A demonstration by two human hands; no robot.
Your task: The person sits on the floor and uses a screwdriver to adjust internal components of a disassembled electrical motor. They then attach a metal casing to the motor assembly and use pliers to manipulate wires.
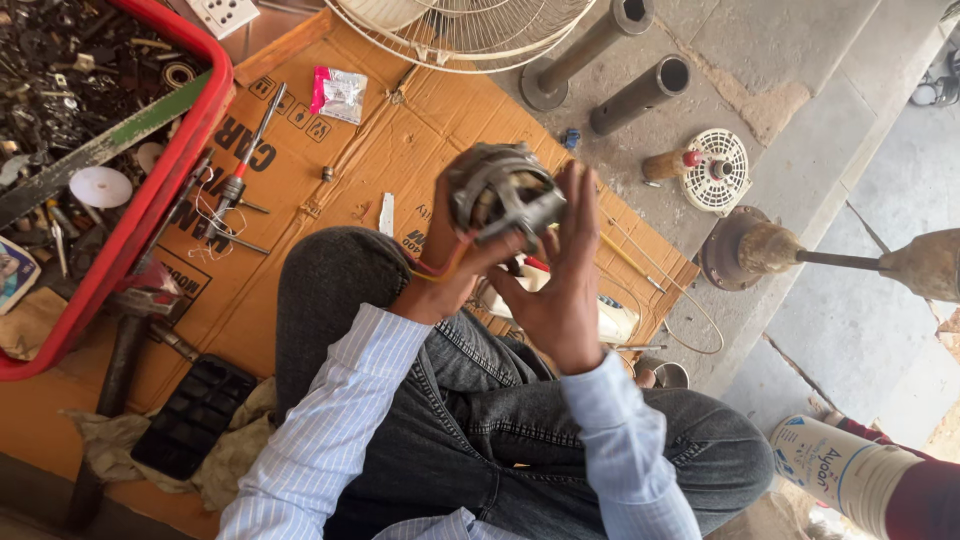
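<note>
A grey metal fan motor (500, 195) with visible copper windings is held up above my knees. My left hand (445, 275) grips it from below, with orange and red wires running past the wrist. My right hand (558, 280) rests against the motor's right side, fingers stretched up along it. Both arms wear light blue striped sleeves, and my legs in dark jeans are folded beneath.
A flattened cardboard sheet (330, 170) covers the floor, with a screwdriver (250, 150), a small pink packet (338, 93) and loose screws on it. A red crate (150, 190) of metal parts stands left. A fan guard (460, 30), two pipes (640, 95) and a white round grille (715, 170) lie behind.
</note>
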